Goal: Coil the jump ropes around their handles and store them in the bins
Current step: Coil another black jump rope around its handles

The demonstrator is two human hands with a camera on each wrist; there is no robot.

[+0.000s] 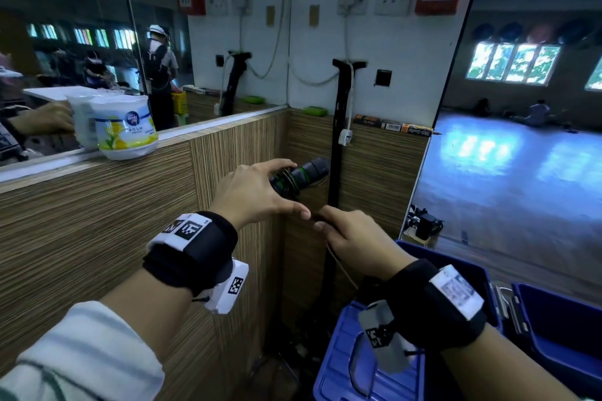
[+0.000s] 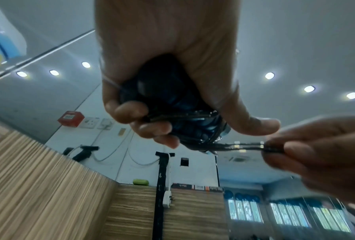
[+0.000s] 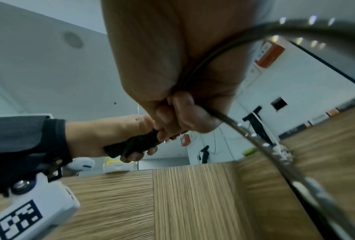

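My left hand (image 1: 260, 192) grips the black jump rope handles (image 1: 304, 174), which carry green rings and several turns of dark rope. The same handles (image 2: 172, 100) fill the palm in the left wrist view, fingers curled under them. My right hand (image 1: 345, 234) sits just right of and below the left, pinching the rope (image 2: 240, 146) where it leaves the coil. The loose rope (image 3: 260, 146) runs through my right fist and hangs down toward the floor. A blue bin (image 1: 365, 368) stands below my right wrist.
A second blue bin (image 1: 560, 329) sits at the right. A wood-grain half wall (image 1: 114, 221) forms a corner ahead, with a black pole (image 1: 338, 140) against it. A room-freshener tub (image 1: 125, 132) stands on the ledge before a mirror.
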